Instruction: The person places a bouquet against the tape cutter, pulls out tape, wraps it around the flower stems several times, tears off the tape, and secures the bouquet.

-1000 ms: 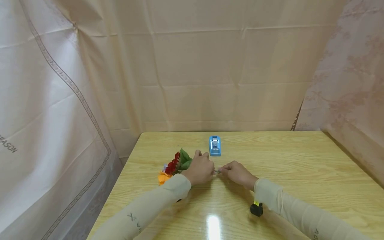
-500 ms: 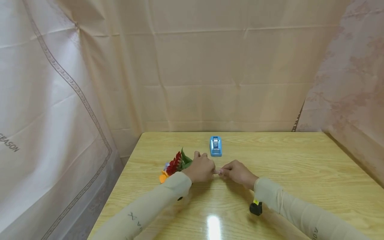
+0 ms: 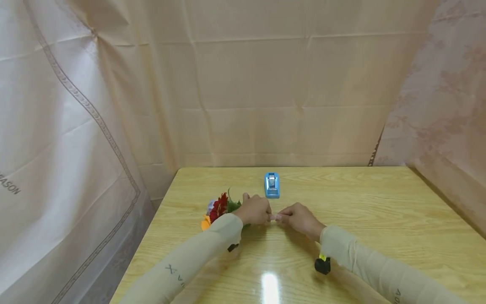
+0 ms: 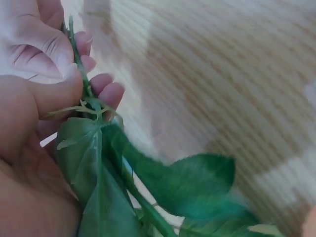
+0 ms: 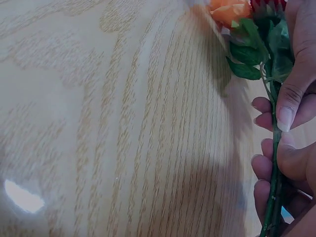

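A bunch of artificial flowers lies across the table's middle, with a red bloom (image 3: pixel 218 207), an orange bloom (image 3: pixel 205 223) and a pale purple one (image 3: pixel 211 205) at its left end. My left hand (image 3: pixel 255 210) grips the green stems (image 5: pixel 274 163) just below the leaves (image 4: pixel 192 182), thumb on one side and fingertips on the other. Right beside it, my right hand (image 3: pixel 301 220) pinches the stems nearer their cut ends, its thumb meeting the left thumb. In the head view both hands hide most of the stems.
A blue tape dispenser (image 3: pixel 272 185) stands beyond the hands on the wood-grain table (image 3: pixel 360 198). Black wrist-worn devices hang under both sleeves, such as the black device (image 3: pixel 322 266) at the right. Pale cloth (image 3: pixel 243 84) hangs behind the table.
My left hand has turned a little and its wrist has dropped slightly, rolling the blooms and leaves with it. The right hand stays nearly in place, still at the stems.
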Demonstrator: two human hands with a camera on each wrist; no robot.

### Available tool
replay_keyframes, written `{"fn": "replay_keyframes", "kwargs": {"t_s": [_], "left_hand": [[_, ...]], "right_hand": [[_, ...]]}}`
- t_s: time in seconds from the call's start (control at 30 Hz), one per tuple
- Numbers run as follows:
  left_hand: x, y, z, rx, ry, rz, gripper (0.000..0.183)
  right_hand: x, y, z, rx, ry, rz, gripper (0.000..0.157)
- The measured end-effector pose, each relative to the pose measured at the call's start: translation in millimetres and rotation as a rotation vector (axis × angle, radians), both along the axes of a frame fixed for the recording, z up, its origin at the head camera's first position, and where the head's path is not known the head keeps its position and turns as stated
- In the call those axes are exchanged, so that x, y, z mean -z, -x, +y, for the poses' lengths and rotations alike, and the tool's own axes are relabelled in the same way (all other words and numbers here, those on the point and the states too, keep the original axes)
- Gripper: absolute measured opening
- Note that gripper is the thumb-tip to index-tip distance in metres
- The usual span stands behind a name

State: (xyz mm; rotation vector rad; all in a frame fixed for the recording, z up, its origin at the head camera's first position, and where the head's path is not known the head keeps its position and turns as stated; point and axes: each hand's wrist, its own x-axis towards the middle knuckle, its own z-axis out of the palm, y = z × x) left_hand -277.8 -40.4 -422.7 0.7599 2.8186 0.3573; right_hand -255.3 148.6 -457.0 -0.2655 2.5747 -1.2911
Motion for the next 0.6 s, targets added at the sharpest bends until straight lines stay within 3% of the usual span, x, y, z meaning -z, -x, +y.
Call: {"fn": "replay_keyframes", "kwargs": {"t_s": [0.27,0.6], "left_hand": [[9.8,-1.8,-2,-0.026,-0.033,0.070,0.020],[11.0,-6.5,-3,-0.024,-0.037,0.154,0.016]], "right_hand": [[1.3,1.7,-2,0.018,0.009,-0.010,0.017],[0.6,2.6,-2,-0.021,0.010,-0.049,0.024]]}}
